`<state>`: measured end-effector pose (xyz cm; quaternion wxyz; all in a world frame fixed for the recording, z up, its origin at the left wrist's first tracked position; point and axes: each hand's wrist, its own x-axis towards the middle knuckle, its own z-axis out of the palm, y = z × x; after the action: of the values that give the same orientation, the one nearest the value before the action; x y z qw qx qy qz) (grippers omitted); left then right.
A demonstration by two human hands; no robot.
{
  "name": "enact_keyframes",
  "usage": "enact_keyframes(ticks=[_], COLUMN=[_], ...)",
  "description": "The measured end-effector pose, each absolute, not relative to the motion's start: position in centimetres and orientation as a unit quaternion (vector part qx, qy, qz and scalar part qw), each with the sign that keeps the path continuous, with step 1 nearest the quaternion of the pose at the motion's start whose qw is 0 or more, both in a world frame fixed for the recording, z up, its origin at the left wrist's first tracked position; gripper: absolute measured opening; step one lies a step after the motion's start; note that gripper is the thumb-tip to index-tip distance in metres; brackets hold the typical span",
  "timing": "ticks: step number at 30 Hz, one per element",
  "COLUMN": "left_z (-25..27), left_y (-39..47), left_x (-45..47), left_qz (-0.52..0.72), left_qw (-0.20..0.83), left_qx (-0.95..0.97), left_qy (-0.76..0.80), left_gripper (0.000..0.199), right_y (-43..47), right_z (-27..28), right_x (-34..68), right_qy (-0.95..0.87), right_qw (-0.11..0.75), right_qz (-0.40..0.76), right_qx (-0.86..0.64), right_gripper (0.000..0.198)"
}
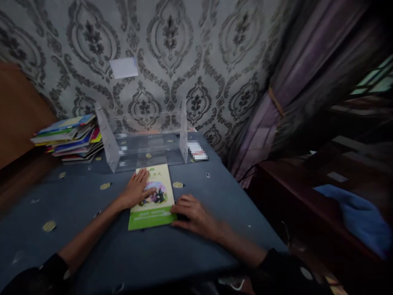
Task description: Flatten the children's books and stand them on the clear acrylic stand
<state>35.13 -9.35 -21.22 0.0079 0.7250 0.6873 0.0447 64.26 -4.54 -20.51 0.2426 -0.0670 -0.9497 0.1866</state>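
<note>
A book (153,219) with a cream cover and a green band at its bottom lies closed and flat on the table. A colourful picture and printed characters show on its cover. Across the upper left of the cover, my left hand (136,190) rests flat with its fingers stretched out. My right hand (195,215) is at the lower right edge of the book, its fingers curled and the index fingertip over the edge. Just behind the book stands a clear plastic rack (110,139) with upright side panels.
A stack of books (73,139) stands at the back left of the blue patterned table (101,254). A blurred-out white item (197,150) lies right of the rack. Beyond the table's right edge are a purple curtain (264,131) and a blue cloth (356,217).
</note>
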Motion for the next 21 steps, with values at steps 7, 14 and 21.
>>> enact_keyframes(ticks=[7,14,21], left_z=[-22.6,-21.4,-21.9], left_y=[-5.1,-4.8,-5.3], left_x=[36.1,39.3,40.3], left_qz=[0.077,0.073,0.106], left_qw=[-0.05,-0.036,-0.038], left_qx=[0.813,0.865,0.845], left_qy=[0.575,0.495,0.523], left_gripper=[0.075,0.072,0.067], right_y=[-4.6,-4.7,-4.8], right_z=[-19.9,-19.8,-19.9], right_x=[64.4,64.5,64.6], right_qy=[-0.968,-0.973,-0.971], right_qw=[0.191,0.185,0.196], right_qz=[0.148,0.119,0.114], right_qx=[-0.068,-0.075,-0.08], right_gripper=[0.03,0.031,0.028])
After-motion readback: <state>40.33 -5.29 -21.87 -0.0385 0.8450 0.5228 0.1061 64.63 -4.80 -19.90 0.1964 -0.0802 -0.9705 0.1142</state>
